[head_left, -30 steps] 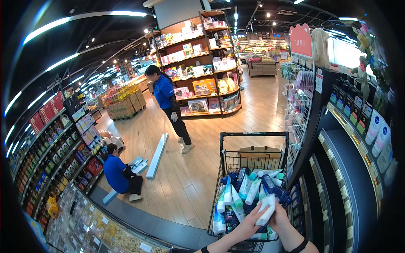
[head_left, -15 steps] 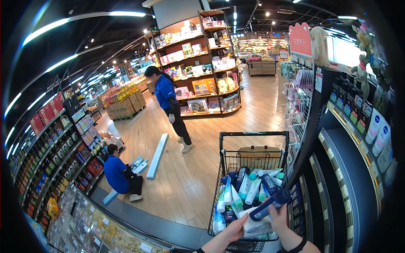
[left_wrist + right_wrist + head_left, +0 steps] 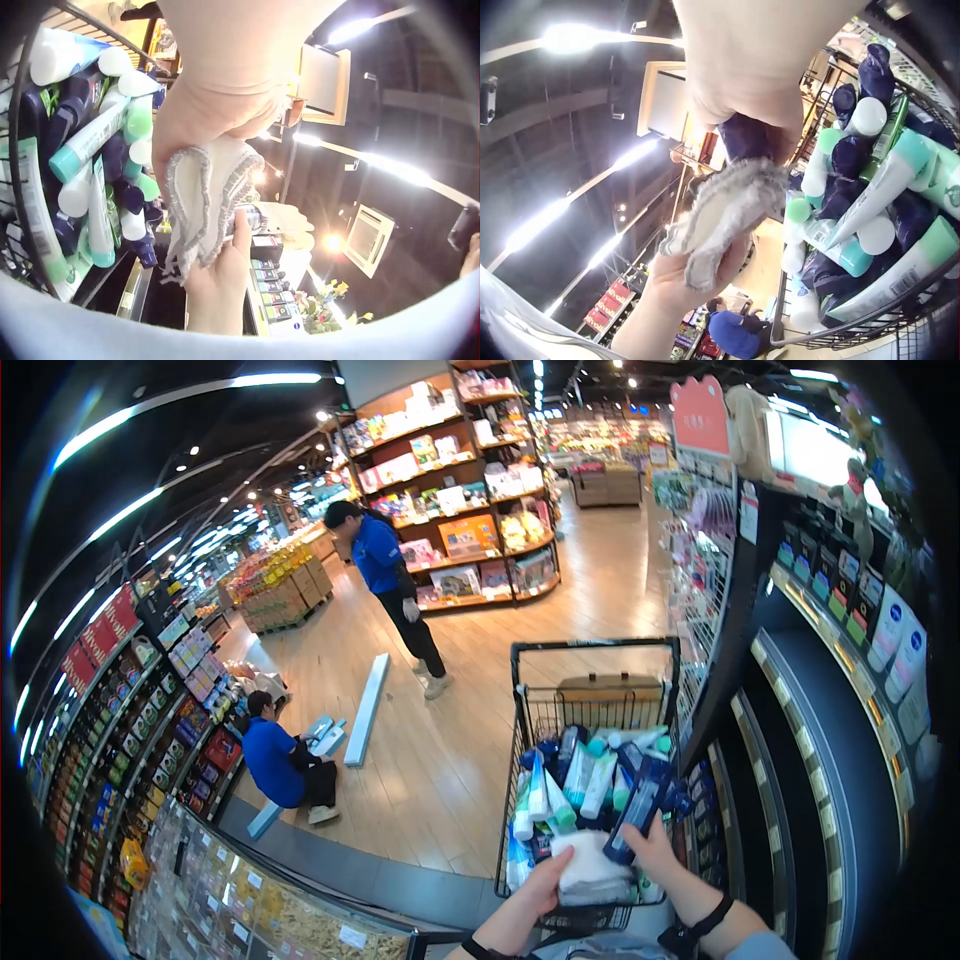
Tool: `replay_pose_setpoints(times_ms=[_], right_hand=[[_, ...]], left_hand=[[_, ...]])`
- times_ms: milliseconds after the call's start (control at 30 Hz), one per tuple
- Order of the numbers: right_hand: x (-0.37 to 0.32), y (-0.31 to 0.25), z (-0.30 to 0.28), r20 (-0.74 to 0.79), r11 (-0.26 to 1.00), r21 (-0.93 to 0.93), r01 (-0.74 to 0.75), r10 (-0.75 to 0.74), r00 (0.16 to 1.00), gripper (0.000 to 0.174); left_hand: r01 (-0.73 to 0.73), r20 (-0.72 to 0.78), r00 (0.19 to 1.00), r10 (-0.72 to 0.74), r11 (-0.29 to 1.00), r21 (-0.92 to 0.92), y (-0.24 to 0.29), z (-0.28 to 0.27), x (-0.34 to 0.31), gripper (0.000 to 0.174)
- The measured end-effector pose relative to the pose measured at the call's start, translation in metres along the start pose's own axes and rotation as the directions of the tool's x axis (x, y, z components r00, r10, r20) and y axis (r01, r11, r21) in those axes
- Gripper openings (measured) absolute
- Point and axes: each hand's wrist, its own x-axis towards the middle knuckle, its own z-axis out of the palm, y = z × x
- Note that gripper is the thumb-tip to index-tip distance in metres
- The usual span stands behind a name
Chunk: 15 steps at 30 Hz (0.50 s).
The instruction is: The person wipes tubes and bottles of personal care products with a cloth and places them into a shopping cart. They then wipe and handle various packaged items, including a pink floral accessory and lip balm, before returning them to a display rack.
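Note:
In the head view my left hand (image 3: 543,882) grips a folded white cloth (image 3: 592,872) with a grey stitched edge, low over the near end of the shopping cart (image 3: 597,645). My right hand (image 3: 655,852) holds a dark blue tube (image 3: 645,807), tilted, just right of the cloth. The left wrist view shows the cloth (image 3: 210,191) hanging in folds below the left hand, with the right hand (image 3: 219,289) behind it. In the right wrist view the dark blue tube (image 3: 744,139) is mostly hidden by the hand. White, green and dark blue tubes (image 3: 597,785) fill the cart.
Tiered dark shelves (image 3: 800,760) run along the right, with boxes and white tubes (image 3: 885,625) on the top one. A person in blue (image 3: 378,560) stands ahead; another person (image 3: 275,760) sits on the floor by light-blue boards (image 3: 368,710). Clear bins (image 3: 240,890) border the left.
The dark blue tube, lying over the cloth half a second ago, has swung more upright and right of it. The cloth shows more openly in the left hand. The head view has shifted slightly.

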Motion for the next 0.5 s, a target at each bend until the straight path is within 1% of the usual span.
replay_pose_setpoints(times_ms=[67,100,133,167,200,267,300,333,367,400,467,500], right_hand=[[0.005,0.005,-0.012,-0.020,0.979,0.117,-0.168,0.171,0.985,0.041],[0.007,0.027,-0.023,-0.058,0.968,0.172,-0.183,0.195,0.979,0.039],[0.005,0.027,-0.023,-0.092,0.956,0.226,-0.190,0.215,0.972,0.037],[0.014,0.014,-0.030,-0.009,0.839,0.346,-0.420,0.451,0.892,0.042],[0.022,0.040,-0.041,-0.083,0.891,0.289,-0.350,0.387,0.918,0.044],[0.028,0.042,-0.039,-0.138,0.985,0.094,-0.145,0.157,0.978,0.043],[0.031,0.038,-0.038,-0.144,0.984,0.094,-0.150,0.162,0.976,0.043],[0.034,0.031,-0.036,-0.135,0.988,-0.086,-0.129,0.117,0.984,0.042],[0.038,0.024,-0.034,-0.115,0.960,-0.262,-0.101,0.072,0.991,0.041],[0.044,0.016,-0.031,-0.115,0.960,-0.262,-0.103,0.075,0.991,0.041],[0.056,-0.001,-0.024,0.032,0.899,-0.439,-0.001,0.016,0.999,0.042],[0.062,-0.012,-0.017,0.061,0.904,-0.427,0.016,0.012,0.998,0.040]], left_hand=[[-0.134,-0.067,0.989,0.134,0.991,0.010,0.006,0.002,-0.012,0.047],[-0.098,-0.067,0.993,0.099,0.995,0.012,0.007,-0.002,-0.015,0.047],[-0.148,-0.094,0.985,0.143,0.988,-0.053,0.009,-0.007,-0.014,0.047],[-0.198,-0.125,0.975,0.184,0.973,-0.116,0.009,-0.013,-0.015,0.047],[-0.193,-0.146,0.974,0.175,0.973,-0.123,0.010,-0.018,-0.015,0.048],[-0.248,-0.140,0.962,0.234,0.964,-0.092,0.005,-0.037,-0.009,0.048],[-0.240,-0.139,0.964,0.226,0.966,-0.093,0.004,-0.038,-0.010,0.048],[-0.255,-0.151,0.959,0.241,0.964,-0.080,0.003,-0.038,-0.012,0.048],[-0.272,-0.164,0.952,0.259,0.960,-0.067,0.004,-0.039,-0.014,0.048],[-0.271,-0.165,0.952,0.257,0.960,-0.068,0.004,-0.042,-0.014,0.048],[-0.282,-0.180,0.948,0.263,0.955,-0.093,0.003,-0.047,-0.015,0.048],[-0.283,-0.181,0.948,0.263,0.954,-0.097,0.003,-0.047,-0.018,0.048]])
